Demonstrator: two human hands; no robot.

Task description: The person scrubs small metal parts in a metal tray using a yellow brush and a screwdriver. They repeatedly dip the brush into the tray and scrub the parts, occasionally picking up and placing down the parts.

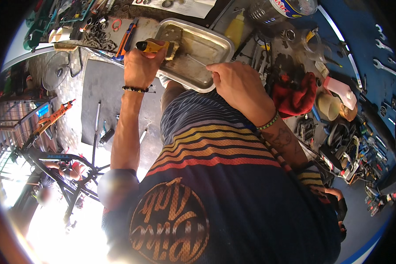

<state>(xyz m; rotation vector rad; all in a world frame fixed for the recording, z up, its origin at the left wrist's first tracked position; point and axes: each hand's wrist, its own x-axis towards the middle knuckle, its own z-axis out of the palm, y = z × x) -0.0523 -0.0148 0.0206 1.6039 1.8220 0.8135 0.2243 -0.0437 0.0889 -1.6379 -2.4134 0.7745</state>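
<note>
A shallow steel tray (219, 43) sits at the workbench edge, its inside wet and dirty. My left hand (140, 67) grips a yellow-handled brush (150, 45), whose bristle end rests on a grimy metal part (173, 34) in the tray's left half. My right hand (236, 82) is at the tray's near right rim, pinching a thin metal rod (194, 59) that reaches into the tray. Both wrists wear beaded bracelets. My striped shirt fills the lower middle of the view.
On the bench are a yellow squeeze bottle (236, 27), an orange utility knife (126, 38), a loose chain (99, 42), a red cloth (297, 96) and a pink spray bottle (341, 90). Wrenches (383, 66) hang on the blue wall. A bicycle frame (53, 163) stands lower left.
</note>
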